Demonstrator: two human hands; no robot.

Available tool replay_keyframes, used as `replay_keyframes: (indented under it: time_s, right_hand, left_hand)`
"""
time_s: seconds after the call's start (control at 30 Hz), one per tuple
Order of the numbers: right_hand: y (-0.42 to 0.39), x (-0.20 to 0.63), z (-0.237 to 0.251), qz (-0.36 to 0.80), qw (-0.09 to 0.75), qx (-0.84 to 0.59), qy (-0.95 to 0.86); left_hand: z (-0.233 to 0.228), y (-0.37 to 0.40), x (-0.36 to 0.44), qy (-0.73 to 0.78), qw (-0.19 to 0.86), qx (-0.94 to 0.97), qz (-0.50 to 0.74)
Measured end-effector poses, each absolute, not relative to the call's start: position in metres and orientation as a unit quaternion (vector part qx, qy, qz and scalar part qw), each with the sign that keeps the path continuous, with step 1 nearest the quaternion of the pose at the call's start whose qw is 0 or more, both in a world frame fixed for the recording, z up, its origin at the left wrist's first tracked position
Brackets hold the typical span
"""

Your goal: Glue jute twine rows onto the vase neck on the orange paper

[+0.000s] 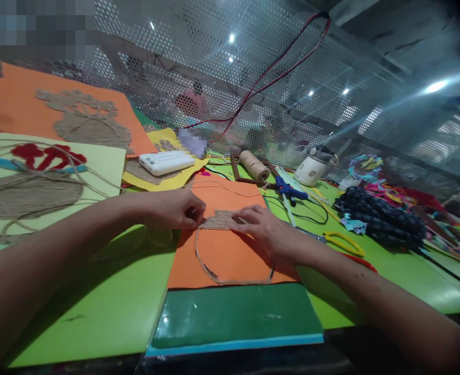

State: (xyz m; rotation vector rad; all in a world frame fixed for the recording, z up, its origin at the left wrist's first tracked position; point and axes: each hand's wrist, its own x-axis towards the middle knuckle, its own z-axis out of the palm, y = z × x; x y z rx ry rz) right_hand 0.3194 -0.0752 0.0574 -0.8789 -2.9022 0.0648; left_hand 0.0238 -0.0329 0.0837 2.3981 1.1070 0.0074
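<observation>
An orange paper sheet lies on the green table in front of me, with a twine outline glued on it and a small filled patch of jute twine near its top. My left hand pinches the twine at the patch's left edge. My right hand rests flat on the sheet, fingertips pressing the patch's right side. A dark green sheet lies under the orange one, toward me.
A twine spool, blue glue gun, white jar, yellow scissors, dark checked cloth and paper scraps lie right. A white power bank and finished twine pictures lie left. Perforated mesh stands behind.
</observation>
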Motion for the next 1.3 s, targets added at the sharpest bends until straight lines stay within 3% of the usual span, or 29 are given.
replay_keyframes:
  time_s: [0.17, 0.37, 0.6, 0.87, 1.1, 1.3]
  right_hand:
    - [-0.076, 0.323, 0.043, -0.005, 0.1, -0.286, -0.953]
    - [-0.072, 0.322, 0.042, 0.047, 0.119, -0.28, -0.951]
    - [-0.068, 0.344, 0.057, 0.055, 0.286, -0.327, -0.899]
    - [-0.071, 0.347, 0.055, 0.056, 0.225, -0.315, -0.92]
    - [-0.079, 0.337, 0.052, 0.035, 0.122, -0.303, -0.945]
    - [-0.074, 0.337, 0.047, 0.051, 0.129, -0.301, -0.944]
  left_hand:
    - [0.084, -0.032, 0.023, 0.411, 0.257, 0.875, -0.005]
    - [0.085, -0.031, 0.023, 0.416, 0.261, 0.871, -0.013]
    - [0.082, -0.027, 0.021, 0.408, 0.266, 0.873, -0.006]
    - [0.077, -0.021, 0.015, 0.403, 0.282, 0.87, -0.013]
    - [0.075, -0.019, 0.013, 0.401, 0.286, 0.87, -0.027]
    - [0.072, -0.017, 0.011, 0.395, 0.283, 0.874, -0.026]
